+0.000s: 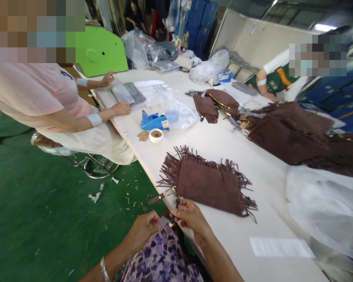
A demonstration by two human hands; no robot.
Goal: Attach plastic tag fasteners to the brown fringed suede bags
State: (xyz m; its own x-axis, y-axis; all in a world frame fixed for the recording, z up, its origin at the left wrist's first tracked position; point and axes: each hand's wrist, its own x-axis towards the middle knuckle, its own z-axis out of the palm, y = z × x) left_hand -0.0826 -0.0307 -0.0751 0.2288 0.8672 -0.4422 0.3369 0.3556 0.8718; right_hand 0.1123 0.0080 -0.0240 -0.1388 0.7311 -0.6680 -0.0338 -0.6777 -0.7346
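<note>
A brown fringed bag (208, 186) lies flat on the white table in front of me, close to its edge. Fringe spreads from its far side and both ends. My right hand (191, 218) pinches a short dark brown strap (177, 207) with a metal fitting, just off the bag's near left corner. Beside it, my left hand (145, 231) is closed, thumb against fingers; what it holds, if anything, is hidden. Another brown strap piece (155, 199) with a gold-coloured clasp sticks out past the table edge at the same corner.
A white tape roll (156, 136), a brown tag (142, 135) and a blue tape dispenser (154, 120) stand beyond the bag. More brown bags (288, 133) are piled right, near clear plastic (326, 207). One co-worker's hands (122, 109) rest on packaged goods at left; another person leans in at far right.
</note>
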